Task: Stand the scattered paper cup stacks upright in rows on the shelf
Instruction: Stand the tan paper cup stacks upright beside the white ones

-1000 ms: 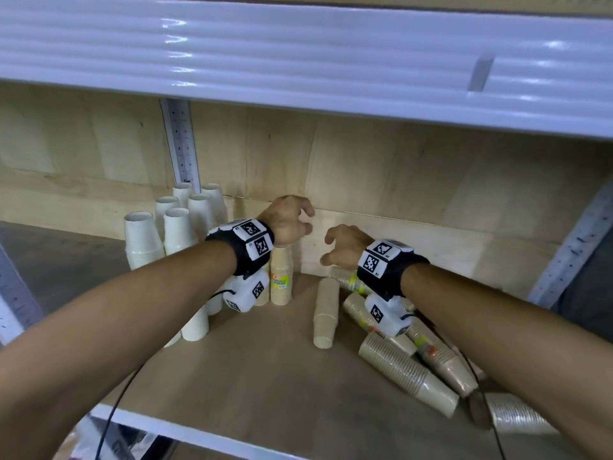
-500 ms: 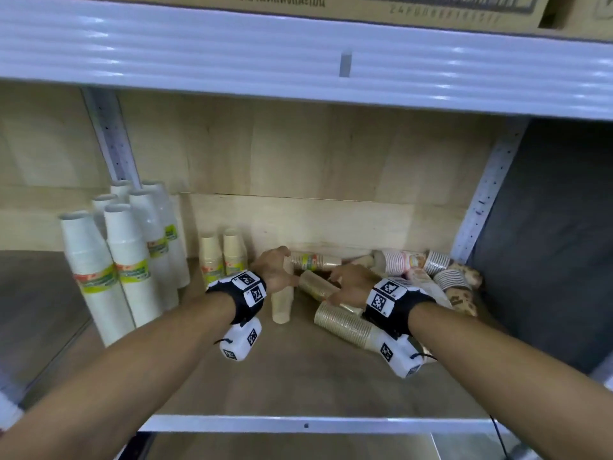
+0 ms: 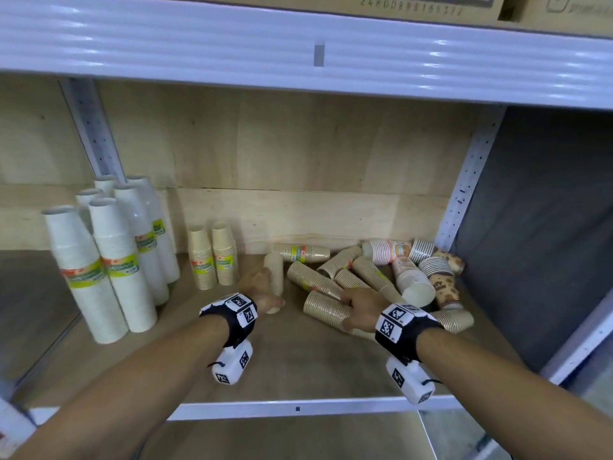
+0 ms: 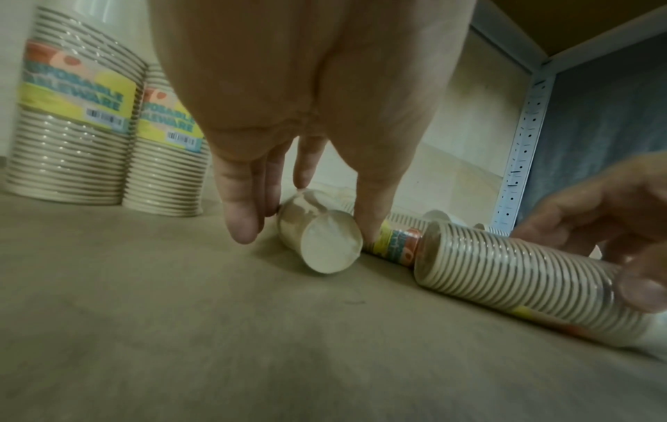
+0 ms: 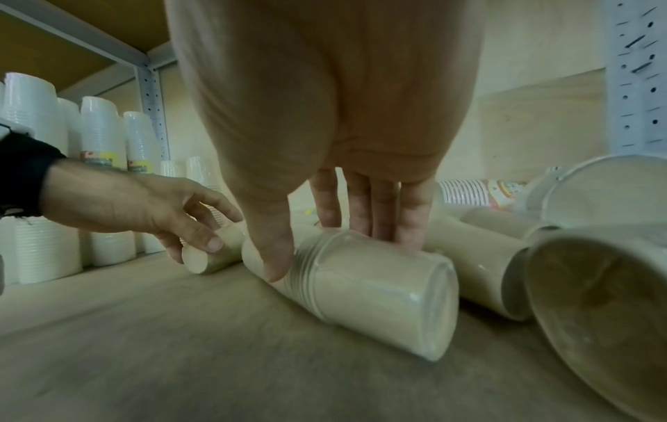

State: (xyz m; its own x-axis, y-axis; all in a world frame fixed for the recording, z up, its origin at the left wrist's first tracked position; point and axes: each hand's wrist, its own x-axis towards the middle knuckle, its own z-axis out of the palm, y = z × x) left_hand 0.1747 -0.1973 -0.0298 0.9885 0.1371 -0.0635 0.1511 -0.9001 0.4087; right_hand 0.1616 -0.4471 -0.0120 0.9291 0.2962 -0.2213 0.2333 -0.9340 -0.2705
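A small cream cup stack (image 3: pixel 276 273) lies on its side on the wooden shelf (image 3: pixel 298 366). My left hand (image 3: pixel 269 292) grips it, fingers on one side and thumb on the other (image 4: pixel 307 228). To its right lies a ribbed brown stack (image 3: pixel 323 308), and my right hand (image 3: pixel 356 307) holds it with thumb and fingers curled round it (image 5: pixel 332 254). Two short cream stacks (image 3: pixel 214 260) stand upright behind my left hand. Tall white stacks (image 3: pixel 112 260) stand in rows at the left. More stacks (image 3: pixel 371 270) lie in a heap by the back wall.
Printed cup stacks (image 3: pixel 441 280) lie in the right corner beside the perforated post (image 3: pixel 464 200). The upper shelf's white edge (image 3: pixel 298 44) hangs overhead with cardboard boxes on it. The shelf's front rail (image 3: pixel 298 408) runs below my wrists.
Both hands came down from near the back wall onto lying stacks; the left now grips the small cream stack, the right the ribbed one. The head view pulled back and turned right.
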